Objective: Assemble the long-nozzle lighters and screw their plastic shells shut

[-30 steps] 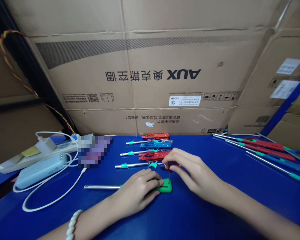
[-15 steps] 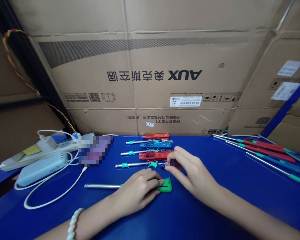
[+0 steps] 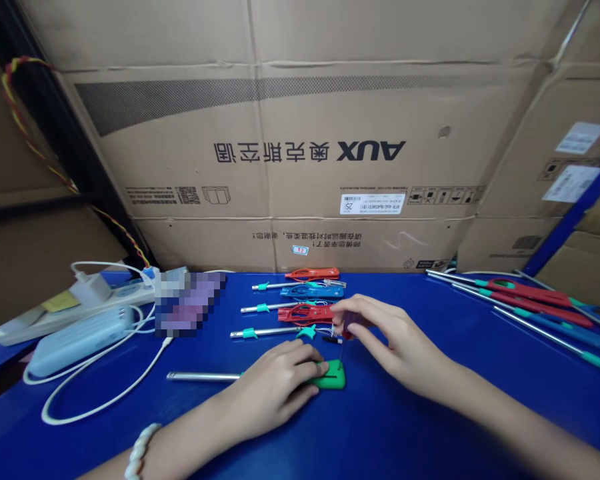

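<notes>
Two hands are in my view, both busy at one green casing (image 3: pixel 331 377) that lies flat on the blue surface (image 3: pixel 380 440), close to me and near the middle. My left hand (image 3: pixel 283 380) is clamped over it, fingers on top and thumb along the near side, so only the casing's right end shows; a metal tube (image 3: pixel 203 377) sticks out from beneath that hand toward the left. My right hand (image 3: pixel 387 340) has its fingertips together around a small dark-red screwdriver (image 3: pixel 347 335), its thin shaft tilted and its tip at the casing's right end; I cannot tell whether it sits in a screw. Just beyond lie a small black piece (image 3: pixel 332 339) and a red casing (image 3: pixel 300 313), then a blue casing (image 3: pixel 313 291) and an orange casing (image 3: pixel 313 274), with tubes bearing turquoise parts alongside. Over to my right I have several long-tubed lighters (image 3: pixel 525 293) in a loose bundle; to my left, a pale blue power bank (image 3: pixel 83 340) with a looping white cable (image 3: pixel 130 380).
</notes>
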